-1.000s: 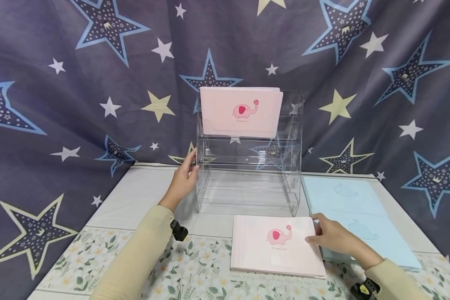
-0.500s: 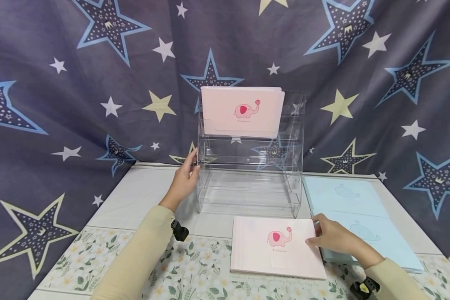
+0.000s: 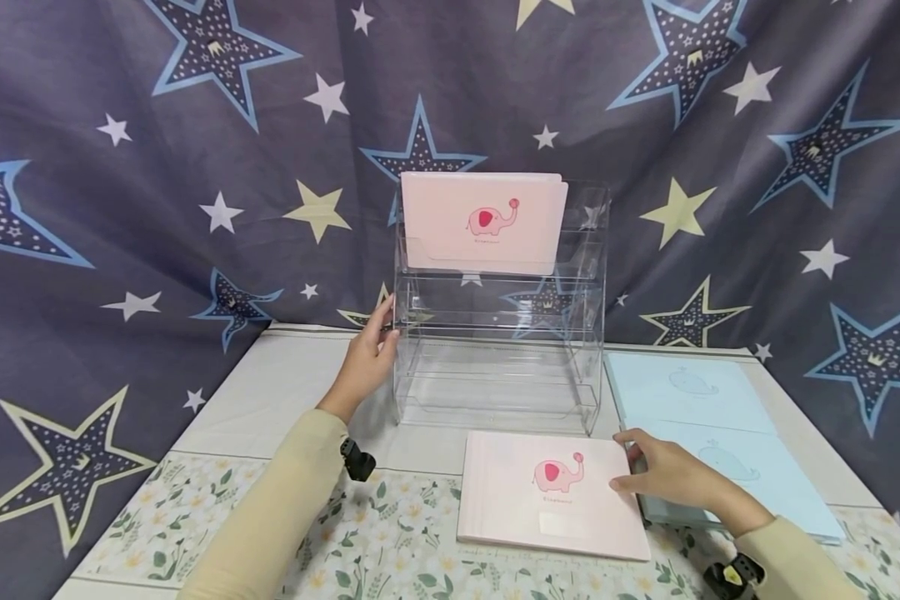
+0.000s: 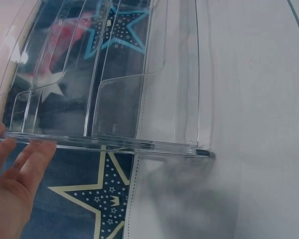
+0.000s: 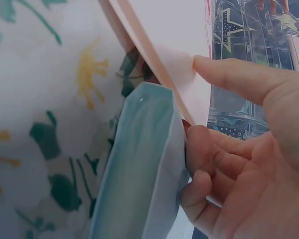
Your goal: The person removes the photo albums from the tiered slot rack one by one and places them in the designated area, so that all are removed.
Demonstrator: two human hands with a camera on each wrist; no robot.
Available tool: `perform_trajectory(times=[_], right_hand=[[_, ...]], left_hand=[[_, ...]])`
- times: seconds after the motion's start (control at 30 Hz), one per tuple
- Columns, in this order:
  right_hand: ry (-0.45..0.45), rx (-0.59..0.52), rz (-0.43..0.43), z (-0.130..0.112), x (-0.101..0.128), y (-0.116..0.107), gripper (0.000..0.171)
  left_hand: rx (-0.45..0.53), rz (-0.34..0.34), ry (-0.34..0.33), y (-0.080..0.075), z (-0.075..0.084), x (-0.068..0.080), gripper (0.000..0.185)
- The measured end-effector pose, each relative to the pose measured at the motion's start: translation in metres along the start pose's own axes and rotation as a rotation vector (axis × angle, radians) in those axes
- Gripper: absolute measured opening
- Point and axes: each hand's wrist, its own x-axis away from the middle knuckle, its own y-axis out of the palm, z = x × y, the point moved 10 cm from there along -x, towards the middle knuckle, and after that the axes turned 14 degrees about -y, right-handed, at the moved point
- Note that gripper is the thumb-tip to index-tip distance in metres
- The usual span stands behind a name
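Observation:
A clear tiered display rack (image 3: 495,392) stands at the middle of the table, a pink elephant notebook (image 3: 450,217) in its top tier with another edge showing behind it. The fingers of my left hand (image 3: 366,358) rest against the rack's left side; the left wrist view has the fingertips (image 4: 42,152) along the side panel. In front of the rack lie pink elephant notebooks (image 3: 502,492). My right hand (image 3: 667,473) pinches their right edge, thumb (image 5: 214,69) on the cover and the other fingers curled by the edge, next to a pale blue notebook stack (image 5: 134,164).
Pale blue whale notebooks (image 3: 780,483) lie in two stacks to the right of the rack, the nearer one partly behind the right hand. A floral cloth (image 3: 390,542) covers the table's front. A dark star-patterned curtain (image 3: 270,167) hangs close behind the rack.
The pink notebooks at the front have shifted very slightly left, and the right index finger sits a little further over their edge. The left hand and the rack stay put.

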Motion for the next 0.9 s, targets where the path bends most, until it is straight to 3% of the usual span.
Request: perform_trajectory(times=[0.33, 0.67, 0.9], right_hand=[[-0.007, 0.057, 0.036, -0.002, 0.001, -0.003, 0.078], [-0.045, 0.020, 0.087, -0.011, 0.001, -0.019, 0.067], [-0.169, 0.115, 0.268, -0.040, -0.008, -0.058, 0.045]], left_hand=[[-0.020, 0.005, 0.000, 0.000, -0.001, -0.001, 0.058], [-0.022, -0.002, -0.006, 0.001, -0.001, -0.001, 0.059], [-0.028, 0.006, 0.010, 0.001, 0.000, 0.000, 0.059]])
